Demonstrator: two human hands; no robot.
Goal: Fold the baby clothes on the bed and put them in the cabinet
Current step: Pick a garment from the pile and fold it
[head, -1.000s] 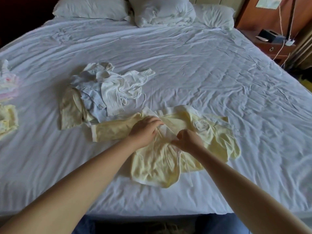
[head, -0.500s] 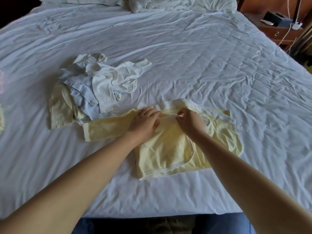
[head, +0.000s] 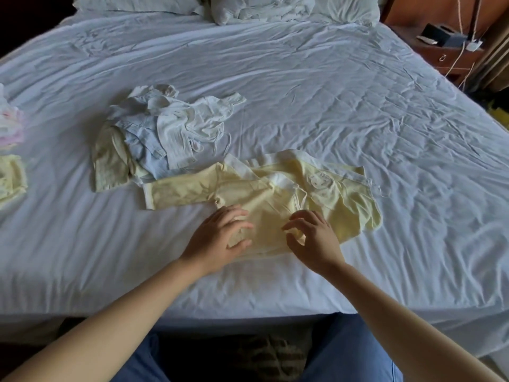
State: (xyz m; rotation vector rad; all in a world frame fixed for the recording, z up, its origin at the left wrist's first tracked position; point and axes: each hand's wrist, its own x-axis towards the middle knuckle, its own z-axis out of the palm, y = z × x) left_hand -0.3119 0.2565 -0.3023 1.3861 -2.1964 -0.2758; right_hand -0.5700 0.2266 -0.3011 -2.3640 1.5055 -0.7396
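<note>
A pale yellow baby shirt [head: 264, 194] lies spread on the white bed [head: 344, 106] near its front edge, one sleeve stretched out to the left. My left hand [head: 220, 238] and my right hand [head: 311, 238] hover over the shirt's lower hem, fingers apart and curled, holding nothing. A heap of unfolded baby clothes [head: 162, 133], white, light blue and beige, sits just behind and left of the shirt. No cabinet is in view.
Folded pink clothes [head: 9, 125] and folded yellow clothes [head: 11, 177] lie at the bed's left edge. Pillows [head: 261, 6] line the headboard. A wooden nightstand [head: 451, 53] with a dark box and white cables stands at the back right.
Both hands have let go of the shirt's ties at the chest and drawn back toward me to the lower hem. The shirt's front panel now lies flatter.
</note>
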